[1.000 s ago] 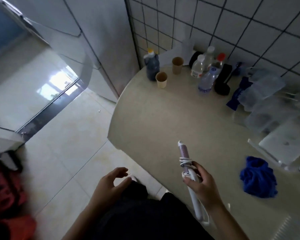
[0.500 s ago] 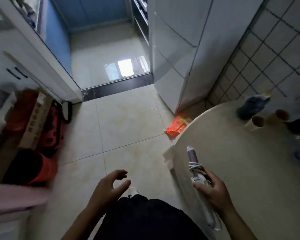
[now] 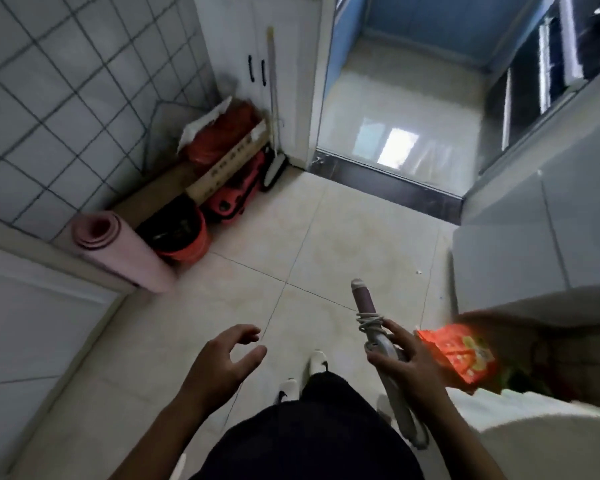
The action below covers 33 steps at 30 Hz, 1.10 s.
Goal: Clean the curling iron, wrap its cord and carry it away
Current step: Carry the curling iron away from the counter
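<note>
we hold the curling iron (image 3: 364, 301) in our right hand (image 3: 407, 370), fingers curled round its handle just below the cord (image 3: 369, 322), which is wound in a few loops where the pink barrel meets the handle. the iron is in the air over the floor tiles (image 3: 326, 244), barrel pointing forward toward the doorway. our left hand (image 3: 222, 362) is empty, its fingers loosely spread and a little bent.

the wrap looks thin, and we cannot see where the plug end is tucked. if it is loose, we judge the loops could slip off as we walk, and a trailing cord could catch under our shoes (image 3: 317, 360). the grip looks light, so a knock could tip the iron out.

just beside the right hand, an orange packet (image 3: 461, 355) lies on the floor, and the pale rounded table edge (image 3: 534, 438) is close on our right; brushing the table could jar the iron. ahead, the dark threshold strip (image 3: 385, 185) crosses the doorway, a possible trip point. on the left, apart from the path, sit a rolled pink mat (image 3: 118, 251), a red bucket (image 3: 184, 237), a cardboard box (image 3: 229, 164) and a broom (image 3: 274, 168).
</note>
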{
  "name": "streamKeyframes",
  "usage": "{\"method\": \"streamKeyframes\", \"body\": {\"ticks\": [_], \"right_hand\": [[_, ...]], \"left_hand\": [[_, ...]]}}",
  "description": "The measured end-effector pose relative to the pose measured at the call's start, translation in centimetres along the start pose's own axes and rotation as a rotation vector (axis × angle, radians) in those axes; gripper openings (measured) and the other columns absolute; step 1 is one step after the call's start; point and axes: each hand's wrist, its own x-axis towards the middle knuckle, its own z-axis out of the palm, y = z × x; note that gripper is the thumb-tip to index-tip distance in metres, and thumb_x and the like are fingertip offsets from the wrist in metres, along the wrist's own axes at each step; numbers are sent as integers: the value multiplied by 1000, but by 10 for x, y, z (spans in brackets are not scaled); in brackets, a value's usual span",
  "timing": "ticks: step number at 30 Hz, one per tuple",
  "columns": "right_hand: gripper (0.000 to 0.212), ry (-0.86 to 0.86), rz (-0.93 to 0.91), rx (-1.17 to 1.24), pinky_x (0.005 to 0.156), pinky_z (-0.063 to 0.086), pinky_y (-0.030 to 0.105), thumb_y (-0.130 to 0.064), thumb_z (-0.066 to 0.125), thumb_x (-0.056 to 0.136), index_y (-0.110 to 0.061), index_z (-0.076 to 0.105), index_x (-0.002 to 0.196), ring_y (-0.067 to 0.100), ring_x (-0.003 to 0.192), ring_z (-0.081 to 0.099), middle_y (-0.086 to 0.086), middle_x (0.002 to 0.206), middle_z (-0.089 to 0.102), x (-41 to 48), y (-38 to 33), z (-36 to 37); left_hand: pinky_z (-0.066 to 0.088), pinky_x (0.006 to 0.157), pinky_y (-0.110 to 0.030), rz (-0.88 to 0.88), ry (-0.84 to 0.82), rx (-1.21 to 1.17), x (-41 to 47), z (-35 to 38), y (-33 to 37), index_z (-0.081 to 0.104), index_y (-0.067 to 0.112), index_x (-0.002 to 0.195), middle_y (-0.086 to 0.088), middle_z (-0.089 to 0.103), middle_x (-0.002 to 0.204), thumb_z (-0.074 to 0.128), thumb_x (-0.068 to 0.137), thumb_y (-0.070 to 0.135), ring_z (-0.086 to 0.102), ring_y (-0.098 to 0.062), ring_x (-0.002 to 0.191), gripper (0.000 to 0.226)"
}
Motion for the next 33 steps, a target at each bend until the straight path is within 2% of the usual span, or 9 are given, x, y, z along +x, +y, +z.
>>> {"method": "streamKeyframes", "body": {"ticks": [3, 7, 12, 16, 20, 23, 27, 30, 33], "right_hand": [[69, -127, -5, -92, 66, 57, 18, -4, 84, 83, -65, 70, 111, 8, 81, 76, -16, 97, 80, 46, -29, 20], [58, -296, -25, -194, 73, 54, 27, -21, 85, 70, -47, 74, 120, 10, 79, 77, -9, 95, 82, 111, -71, 63], [52, -526, -124, -307, 74, 56, 29, -43, 77, 69, -54, 71, 120, 10, 80, 77, -13, 99, 80, 182, -131, 135], [52, -716, -191, -357, 75, 58, 29, -41, 78, 69, -56, 71, 118, 12, 82, 77, -12, 99, 81, 221, -171, 211], [54, -876, -232, -419, 72, 57, 28, -43, 79, 71, -51, 70, 124, 13, 81, 76, -8, 100, 81, 226, -200, 277], [55, -967, -286, -485, 66, 55, 21, -43, 78, 71, -49, 69, 125, 10, 78, 76, -10, 98, 81, 223, -217, 329], [55, -1048, -345, -568, 58, 52, 14, -44, 76, 70, -52, 68, 124, 8, 73, 74, -12, 95, 80, 207, -226, 403], [56, -1083, -357, -589, 67, 56, 25, -47, 76, 68, -58, 67, 122, 5, 76, 75, -17, 97, 80, 184, -231, 467], [55, -1114, -393, -620, 73, 58, 34, -48, 75, 70, -58, 67, 123, 3, 78, 74, -20, 100, 79, 149, -232, 536]], "left_hand": [[47, 92, -22, -90, 120, -77, 5, -27, -17, 65, 42, 119, 28, 71, 112, 62, 80, 66, 61, 9, 111, 47], [48, 92, -23, -170, 295, -160, 11, -67, -33, 66, 44, 116, 34, 68, 114, 63, 81, 65, 62, 6, 112, 40], [48, 96, -24, -290, 507, -214, 6, -116, -44, 67, 42, 115, 32, 69, 112, 63, 80, 64, 63, 4, 112, 41], [46, 95, -21, -392, 696, -281, -8, -142, -62, 68, 41, 115, 27, 72, 111, 62, 79, 63, 63, 5, 112, 42], [46, 96, -24, -475, 820, -352, -31, -154, -79, 68, 43, 115, 28, 72, 112, 64, 81, 61, 63, 4, 113, 39], [46, 94, -22, -546, 920, -380, -47, -169, -97, 65, 49, 116, 32, 70, 113, 64, 82, 59, 62, 8, 114, 35], [47, 91, -21, -598, 1062, -433, -77, -195, -133, 70, 42, 111, 28, 73, 108, 66, 81, 55, 66, 4, 109, 33], [47, 89, -20, -637, 1128, -446, -103, -223, -169, 71, 43, 105, 31, 73, 104, 66, 78, 53, 65, 7, 104, 29], [50, 93, -27, -663, 1164, -466, -137, -257, -214, 71, 41, 103, 25, 74, 102, 70, 81, 44, 66, 2, 104, 23]]}}
